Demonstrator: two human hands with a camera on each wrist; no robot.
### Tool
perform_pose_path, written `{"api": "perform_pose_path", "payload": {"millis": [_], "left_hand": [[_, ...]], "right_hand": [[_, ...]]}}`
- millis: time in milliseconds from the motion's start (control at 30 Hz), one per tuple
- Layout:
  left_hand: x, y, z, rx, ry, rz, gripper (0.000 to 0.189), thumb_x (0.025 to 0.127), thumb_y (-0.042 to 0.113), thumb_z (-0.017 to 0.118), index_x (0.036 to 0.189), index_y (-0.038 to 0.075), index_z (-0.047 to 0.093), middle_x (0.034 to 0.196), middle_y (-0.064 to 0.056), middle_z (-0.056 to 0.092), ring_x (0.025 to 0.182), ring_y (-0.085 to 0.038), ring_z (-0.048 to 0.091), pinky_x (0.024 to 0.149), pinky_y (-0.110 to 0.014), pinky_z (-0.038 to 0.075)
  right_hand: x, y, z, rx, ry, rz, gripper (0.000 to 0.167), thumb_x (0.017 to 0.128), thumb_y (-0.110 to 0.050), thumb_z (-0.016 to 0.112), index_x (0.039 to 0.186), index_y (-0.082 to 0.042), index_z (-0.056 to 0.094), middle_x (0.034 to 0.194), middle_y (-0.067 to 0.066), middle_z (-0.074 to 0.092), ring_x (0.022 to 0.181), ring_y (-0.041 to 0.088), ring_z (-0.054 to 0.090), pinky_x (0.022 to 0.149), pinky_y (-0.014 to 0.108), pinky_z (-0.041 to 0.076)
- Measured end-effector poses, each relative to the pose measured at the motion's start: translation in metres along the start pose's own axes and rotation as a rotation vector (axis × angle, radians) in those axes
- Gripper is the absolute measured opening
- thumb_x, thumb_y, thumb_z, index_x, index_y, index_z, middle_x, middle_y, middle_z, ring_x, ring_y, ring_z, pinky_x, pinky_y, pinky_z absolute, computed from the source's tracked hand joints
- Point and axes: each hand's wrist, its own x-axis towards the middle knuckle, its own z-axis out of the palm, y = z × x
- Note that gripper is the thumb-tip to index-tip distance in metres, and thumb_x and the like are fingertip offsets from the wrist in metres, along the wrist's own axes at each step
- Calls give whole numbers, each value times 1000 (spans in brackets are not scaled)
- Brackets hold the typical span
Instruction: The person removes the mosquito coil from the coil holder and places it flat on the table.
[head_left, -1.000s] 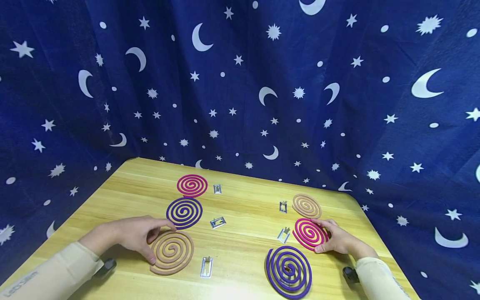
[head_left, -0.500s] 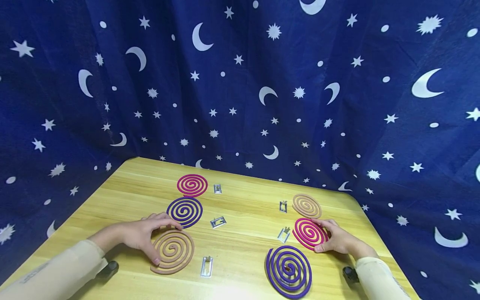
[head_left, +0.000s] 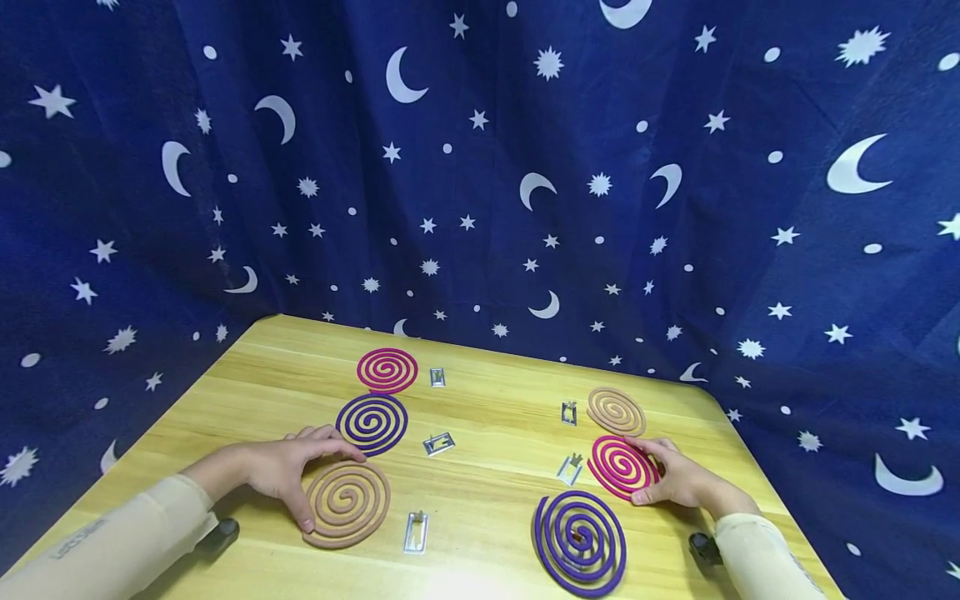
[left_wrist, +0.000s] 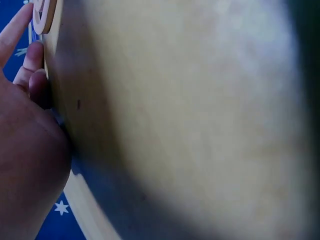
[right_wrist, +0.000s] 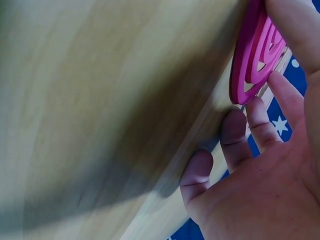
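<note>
In the head view my left hand (head_left: 281,473) holds a tan mosquito coil (head_left: 347,498), thumb on its near left edge and index finger at its far edge. Part of the same coil shows at the top of the left wrist view. On the right, my right hand (head_left: 681,482) grips the right rim of a pink mosquito coil (head_left: 623,468) between thumb and fingers. The right wrist view shows that pink coil edge-on, close to the fingertips. A purple coil (head_left: 372,422) lies just beyond the left hand, and another purple coil (head_left: 582,540) is nearer me, over a metal stand mostly hidden beneath it.
Farther back lie a pink coil (head_left: 387,369) and a tan coil (head_left: 615,410). Small metal coil stands sit beside the coils: a near left stand (head_left: 425,533), a middle stand (head_left: 447,439) and a right stand (head_left: 564,469), among others. A star-patterned curtain (head_left: 480,167) borders the wooden table.
My left hand has shifted right, and its thumb and index finger have settled at the tan coil's edges. The right hand stays at the pink coil. The head view has shifted slightly.
</note>
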Motion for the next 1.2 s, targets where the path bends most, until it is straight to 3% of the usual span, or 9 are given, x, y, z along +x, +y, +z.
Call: {"api": "perform_pose_path", "payload": {"millis": [233,467,633,933,1100,1200], "left_hand": [[-4,-5,3,5,28,1,95,56,51,94,141,37,53,134,8,44,124,-34,34,98,-62,30],[-7,-8,3,-34,37,-3,96,56,48,95,141,36,53,138,5,43,128,-39,32,99,-67,28],[-8,-5,2,-50,41,0,95,55,42,97,140,37,53,143,-1,42,131,-45,30,100,-73,27],[-5,-3,1,-49,42,56,94,57,42,96,140,33,53,134,6,46,125,-36,35,98,-62,31],[-2,-5,2,-56,37,36,95,56,42,97,140,34,53,135,4,46,126,-38,34,99,-64,30],[0,-6,4,-59,34,5,95,56,44,96,140,37,53,143,-4,44,130,-44,32,100,-71,28]], "right_hand": [[3,-5,0,-6,-22,12,100,66,-26,95,149,-1,44,129,24,42,118,45,45,102,67,32],[3,-2,3,-42,-23,-21,99,68,-26,94,149,1,44,131,24,41,119,45,45,102,67,33],[1,0,2,-49,-1,-57,95,69,-26,94,146,2,46,128,21,43,117,40,47,101,59,37],[-12,-8,-4,-38,88,-73,93,70,-26,94,144,4,48,126,25,46,98,30,47,83,42,46],[-17,-10,-8,-16,97,-104,94,69,-28,93,145,2,48,125,21,48,92,26,44,81,40,44],[-22,-12,-9,10,90,-154,92,68,-27,93,145,0,49,121,19,50,90,26,47,77,36,45]]}}
